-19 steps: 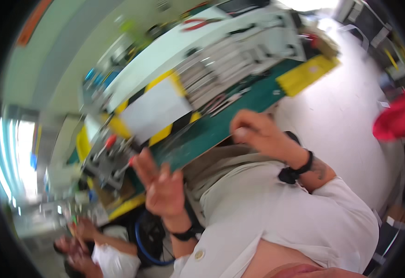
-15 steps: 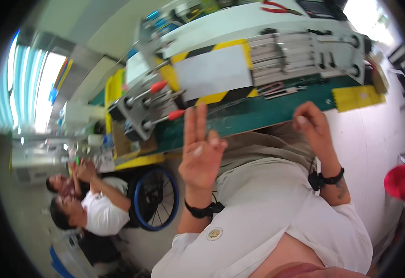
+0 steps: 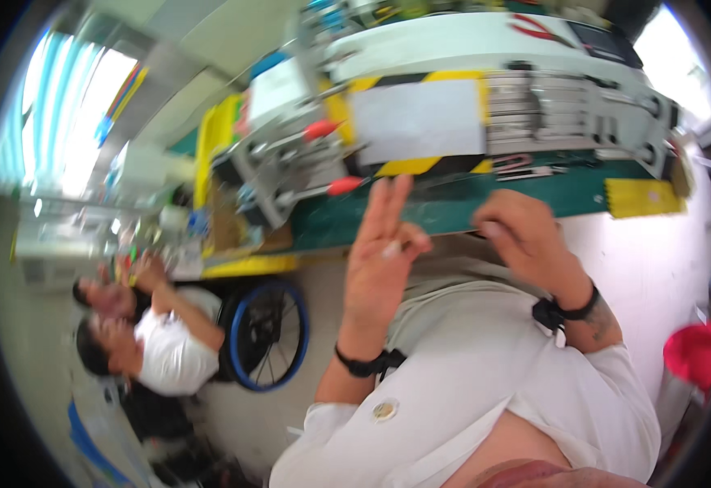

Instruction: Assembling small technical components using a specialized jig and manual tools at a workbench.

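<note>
Head view: the left hand [image 3: 377,264] is raised at the front edge of the green bench top [image 3: 457,199], two fingers straight and the others bent, with nothing seen in its grasp. Its fingertips are just beside a red handle [image 3: 345,186] at the bench top's left end; whether they touch, I cannot tell. The handle juts from a metal frame [image 3: 262,183], below a second red handle [image 3: 321,129]. Near the front edge, the right hand [image 3: 522,232] has its fingers curled inward; whether it holds anything, I cannot tell. Beyond it, small tools [image 3: 530,172] lie near a white sheet [image 3: 416,122] with a black-and-yellow border. A yellow piece [image 3: 644,198] covers the front right corner.
</note>
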